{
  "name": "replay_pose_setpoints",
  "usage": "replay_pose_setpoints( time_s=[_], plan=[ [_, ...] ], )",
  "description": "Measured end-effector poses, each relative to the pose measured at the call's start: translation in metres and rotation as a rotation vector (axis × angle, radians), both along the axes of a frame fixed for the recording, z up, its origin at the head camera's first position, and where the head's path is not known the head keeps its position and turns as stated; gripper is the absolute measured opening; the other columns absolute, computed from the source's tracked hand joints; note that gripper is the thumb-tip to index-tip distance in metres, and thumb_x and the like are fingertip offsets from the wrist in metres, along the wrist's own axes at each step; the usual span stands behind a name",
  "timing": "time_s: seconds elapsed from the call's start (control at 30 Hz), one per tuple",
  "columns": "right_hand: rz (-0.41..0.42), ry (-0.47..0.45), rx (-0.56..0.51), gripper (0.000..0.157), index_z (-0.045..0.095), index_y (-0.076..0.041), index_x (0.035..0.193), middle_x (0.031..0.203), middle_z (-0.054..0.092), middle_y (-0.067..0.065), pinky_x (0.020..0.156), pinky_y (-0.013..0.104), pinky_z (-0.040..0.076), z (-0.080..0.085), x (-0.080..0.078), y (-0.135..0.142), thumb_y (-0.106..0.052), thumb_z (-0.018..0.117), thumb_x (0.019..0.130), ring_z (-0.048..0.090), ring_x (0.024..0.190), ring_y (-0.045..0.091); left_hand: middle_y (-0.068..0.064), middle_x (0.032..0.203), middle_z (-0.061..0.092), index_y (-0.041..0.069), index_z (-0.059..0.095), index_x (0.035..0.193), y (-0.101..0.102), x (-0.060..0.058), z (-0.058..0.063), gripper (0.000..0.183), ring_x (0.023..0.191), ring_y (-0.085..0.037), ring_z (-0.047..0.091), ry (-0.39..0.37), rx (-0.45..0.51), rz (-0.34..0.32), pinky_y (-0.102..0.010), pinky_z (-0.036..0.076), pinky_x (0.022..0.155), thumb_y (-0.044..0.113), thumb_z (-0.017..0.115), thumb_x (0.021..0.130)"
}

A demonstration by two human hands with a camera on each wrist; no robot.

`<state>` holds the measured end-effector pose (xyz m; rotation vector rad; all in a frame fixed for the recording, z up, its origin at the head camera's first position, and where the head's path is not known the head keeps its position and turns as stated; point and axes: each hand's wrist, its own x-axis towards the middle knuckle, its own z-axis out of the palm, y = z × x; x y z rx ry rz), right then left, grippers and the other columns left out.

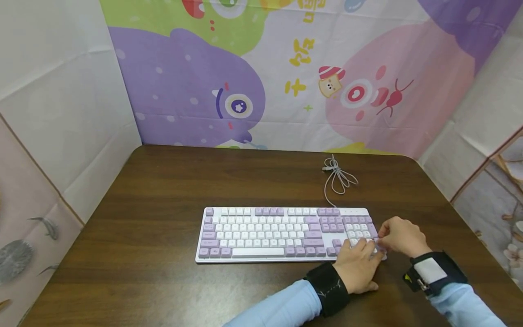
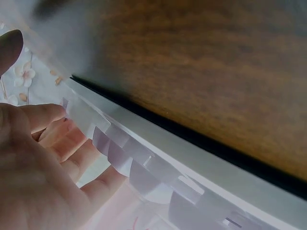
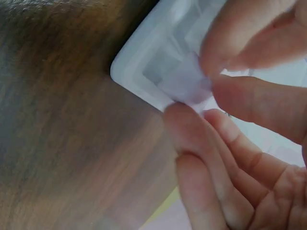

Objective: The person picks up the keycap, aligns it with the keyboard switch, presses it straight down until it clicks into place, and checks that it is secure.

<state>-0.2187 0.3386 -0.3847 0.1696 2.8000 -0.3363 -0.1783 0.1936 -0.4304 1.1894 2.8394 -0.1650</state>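
A white keyboard (image 1: 258, 253) with white and lilac keys lies on the wooden table. My right hand (image 1: 402, 237) is at its right end, fingertips bent together at the number pad. In the right wrist view, fingers pinch a lilac keycap (image 3: 184, 82) at the keyboard's corner, partly hiding it. My left hand (image 1: 356, 268) comes over the front edge, its fingers stretched across the number pad keys and covering some. In the left wrist view, the left index fingertip meets a lilac edge at the corner, while the thumb (image 2: 8, 50) stands apart.
Behind the keyboard lies its bundled cable (image 1: 339, 175), tied in loops. The brown table (image 1: 143, 290) reaches a cartoon-printed cloth (image 1: 286, 127) at the back. Pale panels (image 1: 73, 113) stand on both sides. Each wrist wears a black strap (image 1: 328, 288).
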Motion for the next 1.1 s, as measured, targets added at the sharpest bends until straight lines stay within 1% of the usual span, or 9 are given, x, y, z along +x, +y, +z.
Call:
replay_pose_setpoints(
  time_s=[0.1,0.2,0.4,0.47,0.53,0.63,0.77,0.9,1.1],
  plan=[
    [0.016,0.054,0.025,0.011,0.063,-0.011,0.069,0.067,0.059,0.006,0.053,0.036,0.035,-0.002,0.002,-0.004,-0.019,0.07,0.072,0.05,0.063,0.022,0.017,0.128,0.034,0.04,0.036,0.136,-0.001,0.0,0.0,0.071,0.121,-0.002,0.031,0.011,0.006,-0.002,-0.028,0.034,0.091,0.07,0.055,0.075],
    [0.027,0.073,0.022,0.012,0.063,-0.011,0.068,0.067,0.059,0.006,0.053,0.036,0.035,-0.002,0.002,-0.004,-0.019,0.071,0.072,0.05,0.063,0.023,0.018,0.127,0.035,0.04,0.035,0.136,-0.001,0.0,0.0,0.071,0.121,-0.002,0.031,0.023,0.009,-0.002,-0.028,0.034,0.09,0.07,0.055,0.075],
    [0.011,0.024,-0.02,0.012,0.067,-0.006,0.075,0.071,0.062,0.008,0.054,0.034,0.036,0.0,0.0,0.0,-0.017,0.071,0.074,0.05,0.065,0.023,0.02,0.129,0.038,0.041,0.036,0.136,0.001,0.003,0.001,0.071,0.119,-0.002,0.035,0.1,-0.006,0.007,-0.029,0.034,0.09,0.071,0.054,0.075],
    [0.007,0.019,-0.023,0.01,0.067,-0.007,0.073,0.068,0.061,0.007,0.053,0.033,0.035,0.0,0.0,0.0,-0.016,0.069,0.075,0.049,0.063,0.022,0.02,0.127,0.041,0.04,0.039,0.134,0.002,0.003,0.002,0.07,0.116,-0.002,0.037,0.129,0.003,0.014,-0.029,0.035,0.088,0.071,0.055,0.074],
    [0.006,0.026,-0.016,0.01,0.066,-0.008,0.069,0.065,0.059,0.005,0.052,0.032,0.034,-0.001,0.001,-0.001,-0.016,0.068,0.075,0.048,0.061,0.021,0.02,0.124,0.042,0.04,0.04,0.133,0.003,0.004,0.002,0.069,0.113,-0.002,0.038,0.139,0.005,0.021,-0.028,0.035,0.086,0.071,0.055,0.073],
    [0.012,0.05,0.001,0.013,0.065,-0.01,0.063,0.061,0.057,0.003,0.05,0.032,0.033,-0.001,0.002,-0.004,-0.015,0.067,0.075,0.047,0.059,0.02,0.021,0.121,0.042,0.04,0.042,0.131,0.004,0.004,0.003,0.068,0.111,-0.001,0.038,0.129,0.014,0.029,-0.027,0.034,0.083,0.072,0.056,0.072],
    [0.0,0.059,0.017,0.011,0.065,-0.009,0.063,0.062,0.059,0.004,0.051,0.034,0.034,0.0,0.004,-0.006,-0.013,0.066,0.074,0.049,0.06,0.021,0.02,0.119,0.042,0.04,0.043,0.131,0.005,0.004,0.005,0.067,0.11,-0.001,0.038,0.101,0.018,0.021,-0.026,0.035,0.081,0.071,0.056,0.073],
    [-0.011,0.056,0.025,0.011,0.066,-0.009,0.063,0.062,0.06,0.005,0.052,0.035,0.036,0.0,0.005,-0.009,-0.012,0.065,0.073,0.05,0.06,0.022,0.02,0.119,0.042,0.039,0.043,0.131,0.004,0.002,0.003,0.067,0.109,-0.001,0.039,0.091,0.027,0.009,-0.026,0.036,0.079,0.07,0.057,0.073],
    [-0.004,0.085,0.041,0.011,0.065,-0.011,0.06,0.061,0.057,0.004,0.05,0.035,0.037,0.0,0.005,-0.012,-0.011,0.065,0.071,0.049,0.06,0.022,0.019,0.121,0.041,0.04,0.043,0.129,0.003,0.0,0.0,0.066,0.111,-0.001,0.038,0.082,0.044,0.015,-0.026,0.037,0.08,0.069,0.06,0.072]
  ],
)
